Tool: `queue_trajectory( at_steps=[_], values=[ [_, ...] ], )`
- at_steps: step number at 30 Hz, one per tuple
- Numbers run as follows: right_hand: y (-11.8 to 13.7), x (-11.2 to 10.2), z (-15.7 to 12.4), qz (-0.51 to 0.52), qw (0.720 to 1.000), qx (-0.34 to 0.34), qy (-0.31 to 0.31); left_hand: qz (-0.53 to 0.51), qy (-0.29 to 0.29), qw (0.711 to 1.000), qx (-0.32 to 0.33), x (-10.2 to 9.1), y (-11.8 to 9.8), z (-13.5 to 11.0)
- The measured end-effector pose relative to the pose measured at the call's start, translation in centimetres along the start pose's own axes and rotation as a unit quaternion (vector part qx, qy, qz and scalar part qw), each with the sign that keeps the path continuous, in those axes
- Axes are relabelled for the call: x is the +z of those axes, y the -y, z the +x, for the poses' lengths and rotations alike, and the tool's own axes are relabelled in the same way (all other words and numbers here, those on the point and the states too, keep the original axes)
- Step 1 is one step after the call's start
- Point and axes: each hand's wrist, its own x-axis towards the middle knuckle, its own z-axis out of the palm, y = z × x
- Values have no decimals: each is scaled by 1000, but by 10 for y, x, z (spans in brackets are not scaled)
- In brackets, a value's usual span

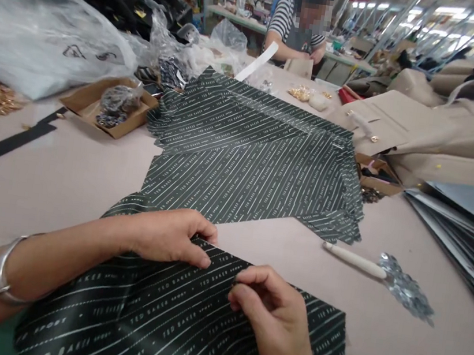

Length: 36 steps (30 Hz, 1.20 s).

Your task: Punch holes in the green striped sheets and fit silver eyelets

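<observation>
My left hand is closed on the upper edge of a dark green lining sheet printed with white stripes and lettering. Thumb in front and fingers behind, it lifts that edge off the table, and the sheet hangs toward me in soft folds. Just right of it, my right hand is closed in a pinch over the same sheet. Whatever lies between its fingertips is too small to make out. Beyond both hands lies a loose pile of the same printed lining pieces.
Right of the pile lies a white-handled tool beside small silver discs. Stacked dark sheets and beige bag pieces fill the right side. An open cardboard box stands left. Across the table, a person works.
</observation>
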Motion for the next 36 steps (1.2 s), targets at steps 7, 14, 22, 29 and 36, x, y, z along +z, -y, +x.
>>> queue_trajectory(
  at_steps=[7,14,22,29,36],
  values=[
    [-16,1,7,18,998,10,-67,-81,67,994,17,10,9,15],
    [-14,3,4,-64,998,6,-21,-154,125,980,5,10,5,15],
    [-11,5,7,-128,989,-66,-20,-131,100,986,33,14,7,13],
    [-12,6,7,-151,983,-101,-11,-83,67,993,58,16,2,7],
    [-17,6,8,-192,967,-169,-3,99,-78,987,100,38,0,3]
  ],
)
